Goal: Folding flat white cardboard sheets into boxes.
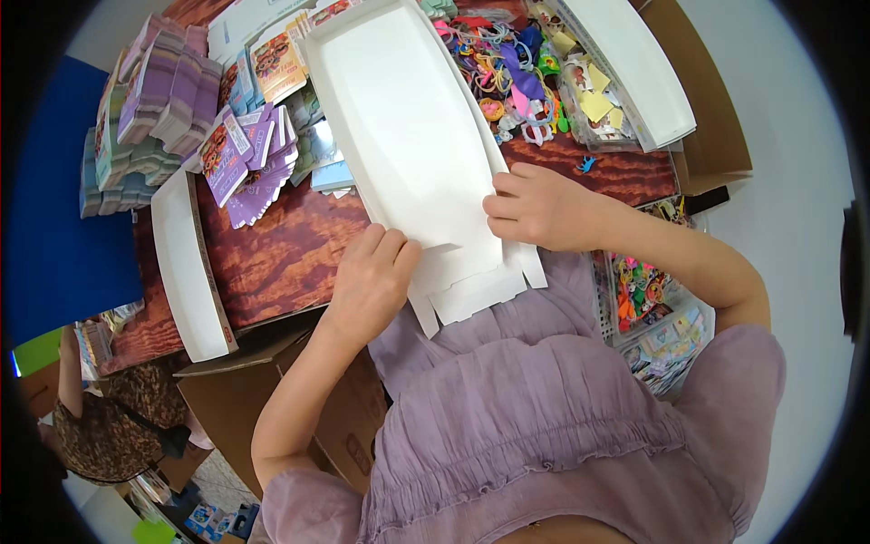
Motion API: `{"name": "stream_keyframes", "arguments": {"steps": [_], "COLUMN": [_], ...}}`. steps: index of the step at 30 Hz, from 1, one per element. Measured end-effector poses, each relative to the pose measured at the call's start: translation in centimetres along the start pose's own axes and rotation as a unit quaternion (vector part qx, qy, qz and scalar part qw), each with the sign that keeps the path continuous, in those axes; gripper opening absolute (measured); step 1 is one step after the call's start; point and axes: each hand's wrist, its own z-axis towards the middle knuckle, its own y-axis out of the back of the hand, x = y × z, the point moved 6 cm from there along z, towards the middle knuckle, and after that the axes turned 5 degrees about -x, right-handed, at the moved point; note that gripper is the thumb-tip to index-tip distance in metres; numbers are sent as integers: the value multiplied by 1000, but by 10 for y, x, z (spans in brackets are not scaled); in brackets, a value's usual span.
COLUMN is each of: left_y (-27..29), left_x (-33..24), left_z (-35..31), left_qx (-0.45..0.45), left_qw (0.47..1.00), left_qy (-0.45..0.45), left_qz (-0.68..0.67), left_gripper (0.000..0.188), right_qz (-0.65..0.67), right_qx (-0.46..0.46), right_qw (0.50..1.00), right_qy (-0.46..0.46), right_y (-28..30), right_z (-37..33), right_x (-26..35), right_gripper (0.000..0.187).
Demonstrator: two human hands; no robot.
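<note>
Head view shows our two hands on the near end of a long white cardboard tray [399, 136] lying on the brown wooden table [272, 254]. Our left hand [370, 276] presses flat, fingers together, on the near left corner; our right hand [535, 208] pinches the right side wall. We judge the far end and the long walls already folded up, while the near flaps [471, 286] hang loose over the table edge, not yet tucked. Another white tray [186, 263] lies at left
</note>
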Motion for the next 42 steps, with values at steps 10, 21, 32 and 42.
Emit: {"name": "stream_keyframes", "arguments": {"steps": [10,21,32,42], "left_y": [-12,-17,-7,-6], "left_x": [-5,-8,-19,-21], "left_z": [2,-10,-17,-21], "left_qx": [-116,-59,-47,-76], "left_qw": [989,997,994,997], "left_qy": [65,3,37,8], "left_qz": [-61,-52,-88,-33], "left_gripper": [11,36,63,38], "right_qz": [-22,-7,25,34], "right_qx": [-100,28,-32,-71], "right_qw": [994,999,999,996], "right_qy": [-33,-30,-17,37], "right_y": [-6,-2,4,-8], "right_z": [4,-3,-7,-10], "right_x": [-1,18,20,26], "right_gripper": [13,47,48,38]}}
